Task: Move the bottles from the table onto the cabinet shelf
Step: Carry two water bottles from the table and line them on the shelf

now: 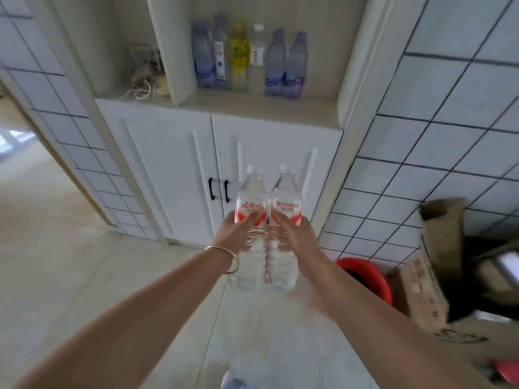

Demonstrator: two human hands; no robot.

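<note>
L hand [241, 224] grasping L bottle [250, 192], R hand [295, 228] grasping R bottle [287, 192]; both upright, touching. Shelf [252, 103] at 12, above, free gap w/ front edge.

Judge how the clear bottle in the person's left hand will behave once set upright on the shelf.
The bottle looks full, so probably heavy. Tall and narrow, it may tip if nudged. The left hand grips its ribbed waist, which likely limits slipping.

A red bucket [373, 279] stands on the floor beside cardboard boxes [427, 299] (one flap raised), near the tiled wall [449, 136]; tangled cords [141, 80] lie upper left.
</note>
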